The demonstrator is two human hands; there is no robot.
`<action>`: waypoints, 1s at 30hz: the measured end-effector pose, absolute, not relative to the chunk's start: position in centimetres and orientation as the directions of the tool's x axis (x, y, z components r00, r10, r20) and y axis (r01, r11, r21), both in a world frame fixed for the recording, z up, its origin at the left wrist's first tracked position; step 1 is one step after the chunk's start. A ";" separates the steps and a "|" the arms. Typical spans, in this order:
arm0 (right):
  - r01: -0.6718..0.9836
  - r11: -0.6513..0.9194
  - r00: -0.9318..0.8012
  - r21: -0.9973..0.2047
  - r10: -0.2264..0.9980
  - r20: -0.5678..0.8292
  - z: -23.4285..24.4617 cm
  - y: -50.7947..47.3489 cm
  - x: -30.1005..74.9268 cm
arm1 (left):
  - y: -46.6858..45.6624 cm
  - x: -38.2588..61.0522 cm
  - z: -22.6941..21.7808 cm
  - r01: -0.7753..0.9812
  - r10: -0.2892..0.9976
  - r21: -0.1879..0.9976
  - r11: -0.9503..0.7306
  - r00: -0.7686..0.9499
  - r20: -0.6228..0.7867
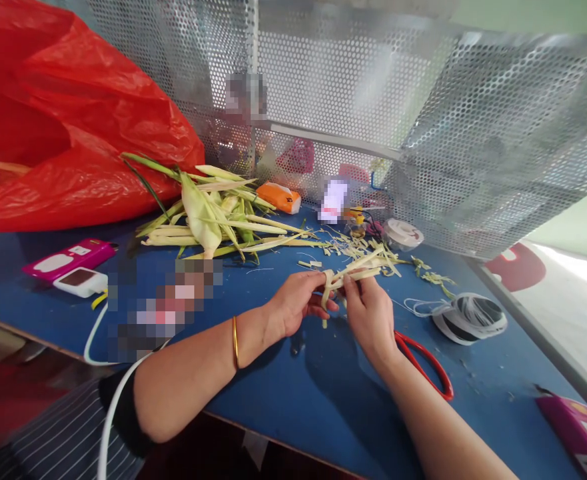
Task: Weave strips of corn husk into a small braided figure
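Observation:
Pale corn husk strips (pixel 356 272) are held between my two hands above the blue table. My left hand (pixel 298 301), below a gold bangle, pinches one end, where a strip loops around the others. On the other side, the thumb and fingers of my right hand (pixel 369 308) are closed on the strips. A red looped handle (pixel 436 370) lies by my right wrist, the rest of it hidden under the arm. Small husk scraps (pixel 356 248) are scattered just beyond my hands. Farther back left sits a pile of green and pale corn husks (pixel 206 217).
A large red plastic bag (pixel 73 127) fills the back left before a perforated metal panel (pixel 333 73). An orange tissue pack (pixel 279 198), tape roll (pixel 403 233) and string spool (pixel 469 319) stand on the table (pixel 273 393). A white cable (pixel 116 407) runs by my left arm.

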State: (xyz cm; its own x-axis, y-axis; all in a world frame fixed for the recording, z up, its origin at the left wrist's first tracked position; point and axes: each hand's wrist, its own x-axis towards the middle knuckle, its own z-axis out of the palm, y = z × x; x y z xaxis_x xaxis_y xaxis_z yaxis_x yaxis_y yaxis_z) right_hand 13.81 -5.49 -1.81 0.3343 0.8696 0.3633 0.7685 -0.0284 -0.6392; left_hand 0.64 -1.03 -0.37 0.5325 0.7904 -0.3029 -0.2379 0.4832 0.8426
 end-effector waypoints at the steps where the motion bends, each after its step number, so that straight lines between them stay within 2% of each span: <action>1: 0.753 -0.038 0.345 -0.657 0.872 0.346 -1.9 -5.5 13.8 | -1.1 0.7 -0.4 -0.233 0.800 0.855 0.464 0.525 -0.291; 8: 0.582 0.037 0.342 -0.812 0.895 0.287 -2.3 -5.3 13.9 | -1.3 0.9 -0.5 -0.155 0.866 0.944 0.290 0.462 -0.190; 13: 0.687 0.043 0.369 -0.726 0.839 0.399 -1.9 -5.4 13.8 | -1.2 1.1 -1.0 -0.134 0.890 0.967 0.219 0.433 -0.141; 16: 0.696 0.032 0.365 -0.717 0.844 0.392 -1.8 -5.5 13.7 | -1.3 1.1 -1.0 -0.130 0.902 0.971 0.202 0.411 -0.132; 21: 0.652 0.027 0.386 -0.757 0.848 0.363 -1.9 -5.4 13.6 | -1.5 1.0 -0.8 -0.216 0.904 0.945 0.247 0.403 -0.144; 26: 0.672 0.022 0.391 -0.741 0.839 0.379 -2.0 -5.3 13.8 | -1.5 0.8 -0.7 -0.300 0.857 0.887 0.351 0.484 -0.175; 30: 0.659 0.022 0.392 -0.752 0.843 0.369 -1.9 -5.3 13.9 | -1.4 0.7 -0.8 -0.287 0.841 0.903 0.319 0.526 -0.130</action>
State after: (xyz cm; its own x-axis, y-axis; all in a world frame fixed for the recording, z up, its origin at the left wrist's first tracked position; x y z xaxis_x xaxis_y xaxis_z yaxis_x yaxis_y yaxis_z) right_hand 13.89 -5.33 -1.87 0.3923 0.8427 0.3688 0.6593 0.0221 -0.7516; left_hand 0.65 -1.44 -0.76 0.5256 0.8408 -0.1298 -0.2872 0.3190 0.9032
